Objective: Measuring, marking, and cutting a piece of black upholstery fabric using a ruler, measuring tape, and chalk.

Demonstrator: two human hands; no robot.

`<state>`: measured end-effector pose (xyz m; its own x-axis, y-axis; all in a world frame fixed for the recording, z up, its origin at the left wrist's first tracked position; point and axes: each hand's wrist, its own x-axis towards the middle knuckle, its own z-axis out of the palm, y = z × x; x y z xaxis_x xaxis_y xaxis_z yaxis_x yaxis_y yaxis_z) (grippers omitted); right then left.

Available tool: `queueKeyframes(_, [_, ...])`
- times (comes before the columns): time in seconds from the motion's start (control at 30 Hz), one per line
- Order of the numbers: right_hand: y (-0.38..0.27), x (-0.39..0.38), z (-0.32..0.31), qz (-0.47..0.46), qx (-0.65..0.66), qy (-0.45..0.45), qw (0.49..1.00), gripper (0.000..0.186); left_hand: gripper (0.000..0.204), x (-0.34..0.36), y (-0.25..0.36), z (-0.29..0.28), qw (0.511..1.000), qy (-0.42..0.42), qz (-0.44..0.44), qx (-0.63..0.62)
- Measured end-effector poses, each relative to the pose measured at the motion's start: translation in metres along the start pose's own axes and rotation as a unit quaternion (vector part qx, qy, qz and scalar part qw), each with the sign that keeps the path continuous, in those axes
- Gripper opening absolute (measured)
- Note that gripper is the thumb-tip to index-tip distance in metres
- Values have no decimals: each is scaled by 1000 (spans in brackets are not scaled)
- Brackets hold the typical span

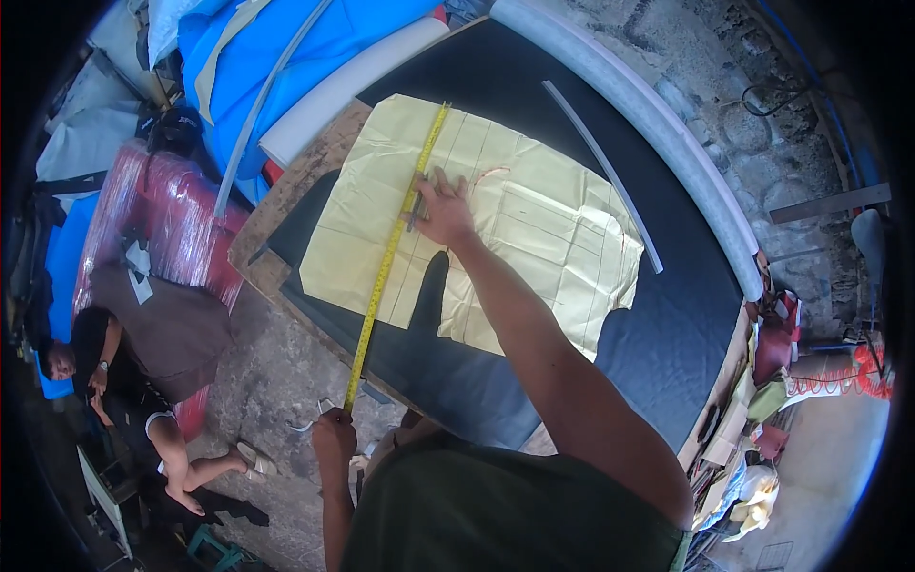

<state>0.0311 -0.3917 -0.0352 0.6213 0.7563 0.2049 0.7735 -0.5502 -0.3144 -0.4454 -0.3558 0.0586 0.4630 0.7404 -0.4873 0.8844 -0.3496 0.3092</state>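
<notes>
A yellow tape measure is stretched straight across a sheet of creased pale yellow paper with drawn lines and cut-outs along its edge. The paper lies on black sheet material that covers the table. My left hand, beyond the near table edge, is closed round the near end of the tape. My right hand rests on the paper beside the tape, its fingers curled over a slim dark grey object whose kind I cannot make out. The tape's far end lies at the paper's far edge.
A thin grey strip lies at the right of the paper. Rolled pale material borders the table's far right side. At left, a person sits beside a plastic-wrapped red bundle. Blue sheeting is piled at far left.
</notes>
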Motion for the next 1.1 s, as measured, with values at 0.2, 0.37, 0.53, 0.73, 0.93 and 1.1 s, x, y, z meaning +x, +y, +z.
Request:
queueKeyframes(0.2, [0,0,-3,-4,7,0,1000,66,18,-2,0,-1,1000,-1,2,-7])
queueKeyframes(0.37, [1,1,-3,-10,13,1,1000,67,17,-4,-4,5,1000,19,6,-22])
queueKeyframes(0.53, [0,3,6,-12,-4,6,1000,71,17,-4,-3,5,1000,7,-8,-15])
queueKeyframes(0.73, [12,5,9,-13,-36,33,999,76,21,3,2,9,1000,-10,-30,4])
queueKeyframes(0.93, [-1,2,6,-22,-15,19,999,78,23,-1,-5,21,998,-11,-64,-25])
queueKeyframes(1.1, [5,4,6,-26,-7,37,999,80,23,1,-1,20,998,3,-58,-31])
